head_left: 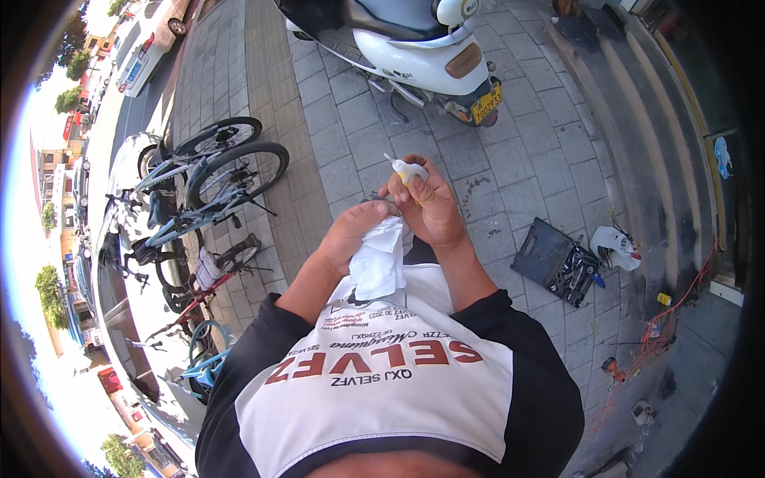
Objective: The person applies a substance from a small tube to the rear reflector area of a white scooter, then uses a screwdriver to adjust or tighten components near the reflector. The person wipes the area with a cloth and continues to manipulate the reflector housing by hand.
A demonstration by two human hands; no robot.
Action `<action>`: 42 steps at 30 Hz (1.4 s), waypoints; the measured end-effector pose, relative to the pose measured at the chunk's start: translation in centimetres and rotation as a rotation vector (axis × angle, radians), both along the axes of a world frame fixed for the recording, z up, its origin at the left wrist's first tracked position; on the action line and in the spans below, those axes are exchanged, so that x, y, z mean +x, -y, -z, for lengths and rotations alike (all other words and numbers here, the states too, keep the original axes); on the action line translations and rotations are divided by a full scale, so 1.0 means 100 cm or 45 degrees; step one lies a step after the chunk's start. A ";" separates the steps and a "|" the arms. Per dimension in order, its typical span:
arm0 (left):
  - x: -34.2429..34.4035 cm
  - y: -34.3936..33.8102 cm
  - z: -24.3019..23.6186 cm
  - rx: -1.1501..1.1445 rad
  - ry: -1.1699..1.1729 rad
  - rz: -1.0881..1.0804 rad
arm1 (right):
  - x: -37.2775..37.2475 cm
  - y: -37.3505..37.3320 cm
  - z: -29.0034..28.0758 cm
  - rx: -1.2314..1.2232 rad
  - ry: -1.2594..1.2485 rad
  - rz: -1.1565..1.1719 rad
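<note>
My left hand is closed in front of my chest, gripping a crumpled white tissue that hangs below the fingers. Closed around a small squeeze bottle, white with some yellow and a thin pointed nozzle, is my right hand. The nozzle tilts up and to the left. Both hands' fingertips come close together. Between them a small dark, thin piece shows at the left fingers; its kind is too small to tell.
A white scooter stands ahead on the paving. Several bicycles are parked at left. To the right lie an open black toolbox, a white plastic part, an orange cord and an orange tool, beside stone steps.
</note>
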State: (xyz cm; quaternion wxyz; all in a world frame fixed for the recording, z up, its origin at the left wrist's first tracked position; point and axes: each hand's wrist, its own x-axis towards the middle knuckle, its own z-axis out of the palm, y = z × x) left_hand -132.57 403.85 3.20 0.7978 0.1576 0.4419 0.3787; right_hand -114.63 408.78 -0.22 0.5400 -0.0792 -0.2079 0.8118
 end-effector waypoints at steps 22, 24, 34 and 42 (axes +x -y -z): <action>-0.014 -0.385 0.441 1.055 -0.755 1.633 | 0.040 -0.224 0.352 -0.394 -0.007 0.658; -0.015 -0.392 0.496 1.190 -0.772 1.695 | 0.045 -0.237 0.392 -0.327 0.071 0.696; -0.025 -0.384 0.525 1.768 -0.783 1.695 | 0.042 -0.236 0.427 -0.223 0.161 0.845; -0.046 -0.374 0.508 2.043 -0.857 1.860 | 0.050 -0.229 0.411 -0.324 0.517 0.967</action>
